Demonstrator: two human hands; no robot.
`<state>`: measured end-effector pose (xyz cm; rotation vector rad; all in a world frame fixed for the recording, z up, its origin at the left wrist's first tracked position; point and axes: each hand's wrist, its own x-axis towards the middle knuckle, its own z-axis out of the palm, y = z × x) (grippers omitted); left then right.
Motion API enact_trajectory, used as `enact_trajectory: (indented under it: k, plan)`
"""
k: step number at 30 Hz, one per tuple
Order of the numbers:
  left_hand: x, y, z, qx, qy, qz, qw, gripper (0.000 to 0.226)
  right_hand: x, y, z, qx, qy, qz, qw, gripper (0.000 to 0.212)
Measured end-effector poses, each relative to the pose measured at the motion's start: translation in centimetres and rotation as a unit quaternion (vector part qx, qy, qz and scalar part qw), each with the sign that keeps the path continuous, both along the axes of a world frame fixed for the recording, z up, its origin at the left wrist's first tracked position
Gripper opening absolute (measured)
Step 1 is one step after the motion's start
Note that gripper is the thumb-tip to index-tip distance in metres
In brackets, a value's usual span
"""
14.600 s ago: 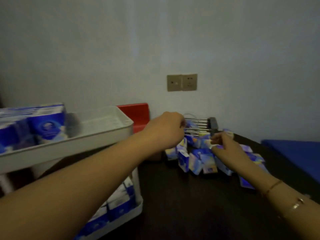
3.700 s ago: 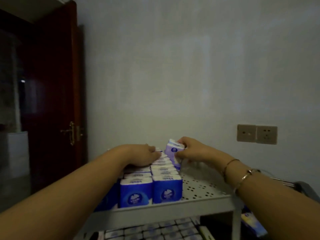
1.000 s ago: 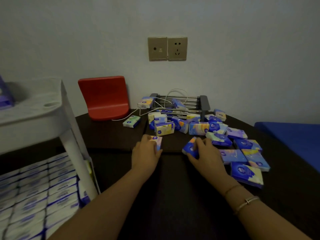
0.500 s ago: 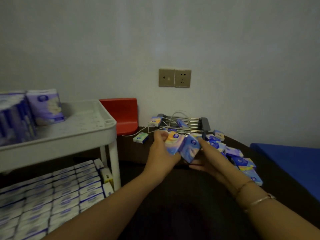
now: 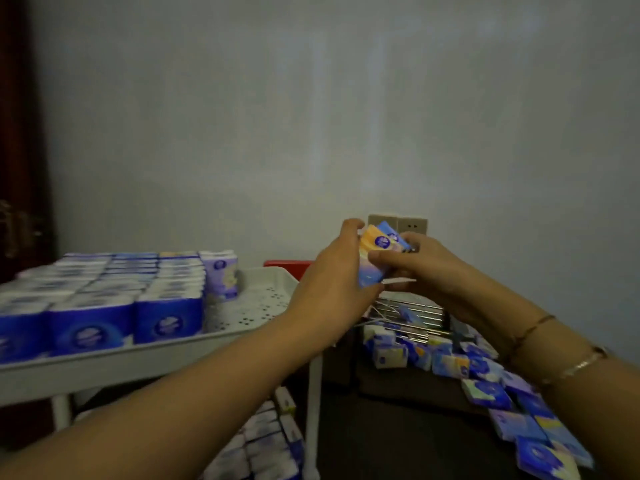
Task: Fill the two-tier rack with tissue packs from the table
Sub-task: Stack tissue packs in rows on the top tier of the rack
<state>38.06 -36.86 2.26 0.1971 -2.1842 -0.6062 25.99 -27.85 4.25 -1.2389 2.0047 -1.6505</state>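
Note:
My left hand (image 5: pixel 332 285) and my right hand (image 5: pixel 420 268) together hold two small tissue packs (image 5: pixel 375 252), pressed side by side, in the air to the right of the white two-tier rack (image 5: pixel 263 299). The rack's top tier carries rows of blue and white tissue packs (image 5: pixel 114 299) on its left and middle, with a bare perforated strip at its right end. The lower tier (image 5: pixel 263 448) also holds packed rows. Several loose tissue packs (image 5: pixel 485 382) lie on the dark table (image 5: pixel 398 445) at the right.
A wire rack (image 5: pixel 412 313) with a white cable stands at the table's back, below a wall socket (image 5: pixel 412 225). A red chair back (image 5: pixel 287 265) shows behind the rack. A dark wooden door (image 5: pixel 20 220) with a handle is at the far left.
Both hands have risen and swung left with the two packs, from over the table to beside the rack's top tier. My view has turned left and up.

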Motion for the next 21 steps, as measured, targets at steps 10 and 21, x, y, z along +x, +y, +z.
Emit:
enact_trajectory:
  k: [10,21]
  plan:
    - [10.3,-11.0,4.2,-0.059,-0.271,0.282,0.918,0.042,5.7,-11.8,0.8,0.141,0.112,0.133,0.975,0.033]
    - [11.3,-13.7,3.1,-0.009,-0.422,0.269,0.866,0.045,8.3,-17.4,-2.0,0.198,0.224,0.031,0.954,0.048]
